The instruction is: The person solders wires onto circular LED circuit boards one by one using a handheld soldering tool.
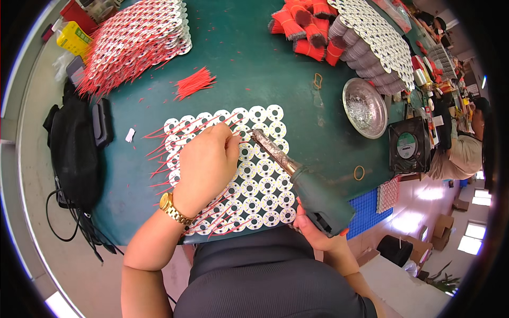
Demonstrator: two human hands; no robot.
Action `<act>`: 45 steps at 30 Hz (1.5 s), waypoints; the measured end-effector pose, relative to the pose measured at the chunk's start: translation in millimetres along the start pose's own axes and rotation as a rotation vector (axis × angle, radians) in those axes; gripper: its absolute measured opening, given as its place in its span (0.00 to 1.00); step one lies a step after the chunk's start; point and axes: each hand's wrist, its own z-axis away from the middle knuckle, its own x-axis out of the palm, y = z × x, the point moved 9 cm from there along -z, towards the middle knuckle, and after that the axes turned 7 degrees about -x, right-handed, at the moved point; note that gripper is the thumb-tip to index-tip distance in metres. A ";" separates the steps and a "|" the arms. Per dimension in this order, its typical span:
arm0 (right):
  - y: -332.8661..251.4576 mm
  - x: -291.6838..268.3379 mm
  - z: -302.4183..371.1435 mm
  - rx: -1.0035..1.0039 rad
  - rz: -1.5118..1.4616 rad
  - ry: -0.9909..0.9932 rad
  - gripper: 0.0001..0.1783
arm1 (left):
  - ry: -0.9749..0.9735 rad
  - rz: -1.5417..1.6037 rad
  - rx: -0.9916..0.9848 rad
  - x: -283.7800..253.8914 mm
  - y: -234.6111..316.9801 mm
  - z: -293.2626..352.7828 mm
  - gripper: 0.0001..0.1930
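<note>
A white panel of round LED boards (266,184) lies in front of me at the near edge of the green table. Thin red wires (159,131) are attached along its left rows and stick out leftward. My left hand (208,161), with a gold watch at its wrist, is over the panel, its thumb and finger pinched on a red wire; most of the wire is hidden. In my right hand (313,230) is a soldering iron (322,200) with a dark green handle. Its thick, dull tip (259,135) is at an upper board, just right of my left fingertips.
A loose bunch of red wires (195,83) lies beyond the panel. Stacked wired boards (140,40) stand far left, bare board stacks (374,42) and red wire bundles (305,26) far right. A metal bowl (365,108) and a fan (408,146) stand right; a black bag (74,153) left.
</note>
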 end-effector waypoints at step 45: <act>-7.5 -1.8 -6.5 0.089 0.082 0.054 0.06 | 0.098 -0.053 0.025 -0.3 -1.2 2.4 0.08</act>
